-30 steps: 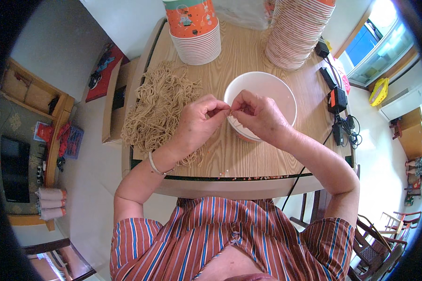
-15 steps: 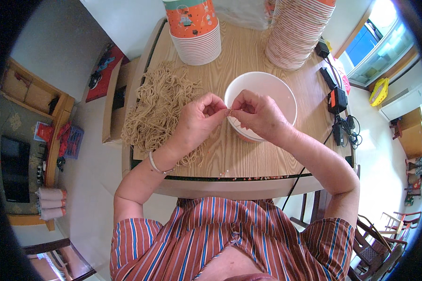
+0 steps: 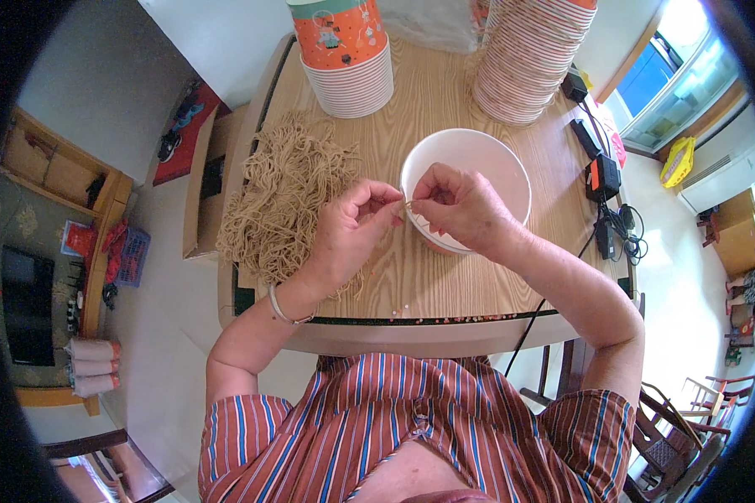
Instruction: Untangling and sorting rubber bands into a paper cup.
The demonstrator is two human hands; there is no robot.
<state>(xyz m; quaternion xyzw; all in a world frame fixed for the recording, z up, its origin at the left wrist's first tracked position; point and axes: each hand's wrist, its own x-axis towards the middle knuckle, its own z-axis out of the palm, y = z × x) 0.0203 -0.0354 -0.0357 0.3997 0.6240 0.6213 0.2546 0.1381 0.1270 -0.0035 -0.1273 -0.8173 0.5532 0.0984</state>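
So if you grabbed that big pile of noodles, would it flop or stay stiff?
Probably floppy: the noodle pile is thin tangled strands that curl every way on the table. It likely lifts in clumps, with loose ends trailing, and looks light for its size.

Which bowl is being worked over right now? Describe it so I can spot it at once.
On the wooden table, look just right of the tan noodle pile. The white bowl stands alone under the right hand, which meets the left hand at its rim. Unlike the two tall stacks of bowls behind, it is single and open.

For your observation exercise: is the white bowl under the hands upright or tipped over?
Upright. The white bowl sits on the wooden table, round rim facing up, its white inside visible beyond the right hand.
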